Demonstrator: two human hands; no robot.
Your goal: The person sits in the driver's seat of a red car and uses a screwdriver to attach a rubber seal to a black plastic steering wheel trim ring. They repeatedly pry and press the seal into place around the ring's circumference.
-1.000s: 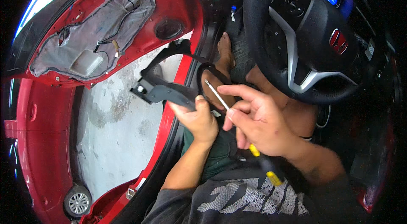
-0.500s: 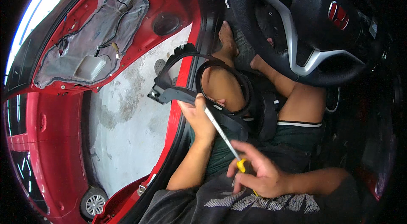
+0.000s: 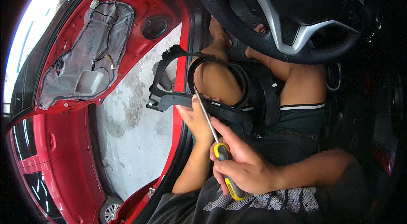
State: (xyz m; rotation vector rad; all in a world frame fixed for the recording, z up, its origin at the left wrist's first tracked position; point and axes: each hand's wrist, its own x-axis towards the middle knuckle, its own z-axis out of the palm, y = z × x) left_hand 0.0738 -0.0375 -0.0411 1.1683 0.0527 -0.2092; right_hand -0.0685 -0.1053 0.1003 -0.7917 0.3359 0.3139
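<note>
A black plastic trim frame with large rounded openings lies across my lap, and my left leg shows through its round ring. My left hand is closed on the frame's near edge, with the thumb on top; some of its fingers are hidden under the part. In my right hand is a screwdriver with a yellow and black handle, my forefinger stretched along the start of its shaft. The metal shaft points up and left, and its tip meets the frame beside my left thumb. Whether it sits in a screw is too small to tell.
A black steering wheel stands above my legs. To the left, the open red car door shows its bare inner panel, lining and loose wires. Beyond the sill lies grey concrete floor with a dark clog, beside another red car.
My right hand has moved up and left and now wraps the screwdriver handle more firmly; before, its fingers were looser. The view has shifted, so the steering wheel appears higher and farther left.
</note>
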